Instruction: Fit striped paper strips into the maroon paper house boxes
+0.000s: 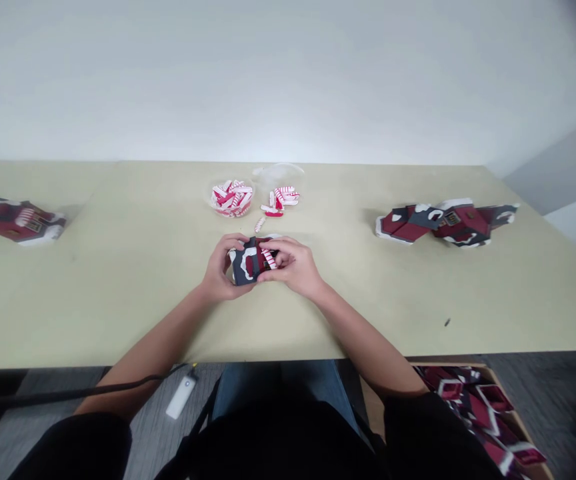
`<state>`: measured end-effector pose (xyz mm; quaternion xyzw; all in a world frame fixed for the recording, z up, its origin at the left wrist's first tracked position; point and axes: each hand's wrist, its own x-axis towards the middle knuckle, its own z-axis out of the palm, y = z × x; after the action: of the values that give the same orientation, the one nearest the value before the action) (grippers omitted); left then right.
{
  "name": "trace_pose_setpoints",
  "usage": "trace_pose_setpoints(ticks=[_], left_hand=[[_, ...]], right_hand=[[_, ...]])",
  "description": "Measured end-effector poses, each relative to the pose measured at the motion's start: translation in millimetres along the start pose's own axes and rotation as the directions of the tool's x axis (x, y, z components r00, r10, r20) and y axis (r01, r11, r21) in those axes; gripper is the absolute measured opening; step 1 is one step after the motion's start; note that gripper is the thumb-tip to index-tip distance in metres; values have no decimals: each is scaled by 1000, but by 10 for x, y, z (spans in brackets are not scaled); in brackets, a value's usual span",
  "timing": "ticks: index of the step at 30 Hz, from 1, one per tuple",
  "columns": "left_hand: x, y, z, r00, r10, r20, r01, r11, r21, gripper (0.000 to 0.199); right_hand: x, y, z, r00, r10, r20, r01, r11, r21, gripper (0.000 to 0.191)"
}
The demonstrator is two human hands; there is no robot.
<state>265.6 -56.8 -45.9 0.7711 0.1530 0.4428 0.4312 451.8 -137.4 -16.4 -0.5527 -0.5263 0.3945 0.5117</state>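
Card house model [241, 268] is sitting between your hands over the middle of the pale green table [118, 327], with maroon walls, dark grey panels and white trim. You are keeping a second maroon house [443, 222], spread open, well off to the right, and a third house [17, 220] lying far left. Ahead of your hands, a clear bowl [231, 199] is holding red-and-white striped pieces, with a loose heap [284, 197] just beside it. Your left hand [221, 270] is curling around the model's left side, steadying it. Your right hand [291, 263] is closing over the front, its fingers pressed together and seemingly pinching a striped piece [269, 259] against the wall, though they partly hide the contact.
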Motion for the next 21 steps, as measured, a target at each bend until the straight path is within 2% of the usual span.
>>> trace_pose_setpoints(ticks=[7,14,21], left_hand=[[-1,7,4,999,-39,-2,39,999,13,69],[-10,10,18,1000,-13,-19,13,1000,-11,68],[-19,-8,19,997,-61,-46,60,998,-17,69]], right_hand=[[21,-40,13,1000,0,-8,0,1000,19,56],[12,-27,61,999,-45,-27,46,998,44,55],[-13,-3,124,990,-105,-89,99,992,-72,51]])
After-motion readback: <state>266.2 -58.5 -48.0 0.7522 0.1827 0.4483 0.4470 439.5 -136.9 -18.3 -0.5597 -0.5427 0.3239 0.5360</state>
